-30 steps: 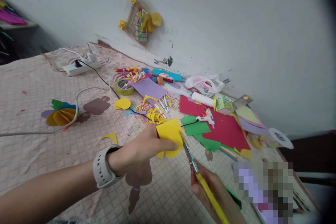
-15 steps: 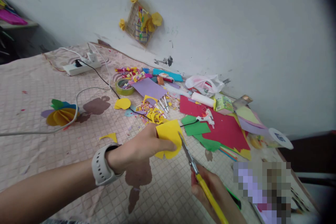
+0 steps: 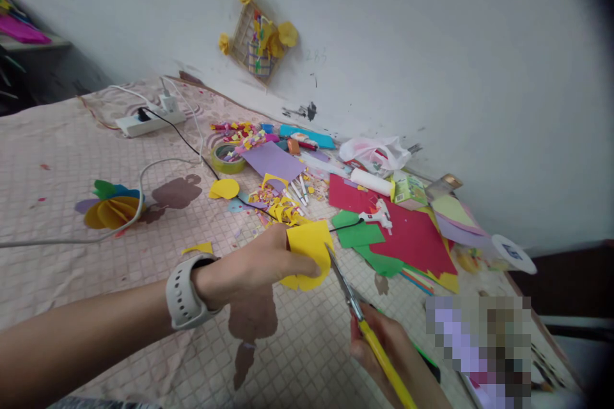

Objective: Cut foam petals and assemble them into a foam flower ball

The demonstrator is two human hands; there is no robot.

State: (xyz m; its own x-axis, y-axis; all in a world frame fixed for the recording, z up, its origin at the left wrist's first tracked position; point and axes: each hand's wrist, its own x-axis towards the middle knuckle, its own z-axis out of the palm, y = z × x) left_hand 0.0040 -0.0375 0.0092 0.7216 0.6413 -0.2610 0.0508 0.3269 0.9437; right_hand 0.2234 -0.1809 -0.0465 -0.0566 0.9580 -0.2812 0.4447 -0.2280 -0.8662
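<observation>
A piece of yellow paper [image 3: 311, 239], with a rounded cut edge low on its right side, is pinched between the thumb and fingers of my left hand [image 3: 261, 266]. My right hand [image 3: 384, 348] grips a pair of scissors [image 3: 352, 303] with yellow handles. Their blade tips touch the right edge of the yellow paper. Part of the handles is hidden by my fingers. Beyond the paper lie yellow offcuts [image 3: 283, 209], and a thin curved scrap [image 3: 199, 247] rests left of my left hand.
A white glue gun [image 3: 378, 215] lies on red paper [image 3: 417, 236] beside green sheets [image 3: 362, 230]. Its black cord passes behind my left hand toward a power strip [image 3: 151, 121]. A paper pumpkin shape [image 3: 111, 211] sits at left under a pale cable. A tape roll [image 3: 227, 160] stands farther back.
The scissors' tips have cut slightly farther into the paper's right edge, and the paper has turned a little in my left hand. My left wrist has shifted slightly left and up.
</observation>
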